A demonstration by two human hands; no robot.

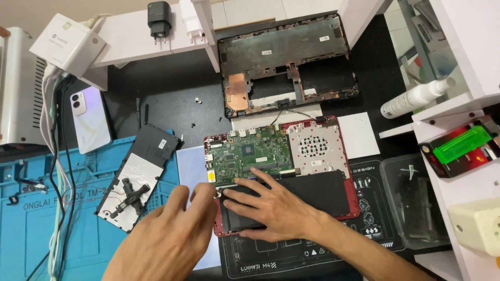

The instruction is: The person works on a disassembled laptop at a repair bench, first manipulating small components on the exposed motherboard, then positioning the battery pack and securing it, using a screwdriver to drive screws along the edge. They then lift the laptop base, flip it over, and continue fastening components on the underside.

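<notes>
An opened red laptop base lies in the middle of the black mat, its green circuit board and perforated metal plate exposed. My right hand rests flat with spread fingers on the black battery in the base's near half. My left hand reaches in from the lower left, its fingertips at the base's near left corner, next to the board's edge. Whether the left fingers pinch anything is hidden.
A black bottom cover lies at the back. A removed panel with a black tool rests on the blue mat. A white phone, white spray bottle, clear plastic tray and white shelves surround the work.
</notes>
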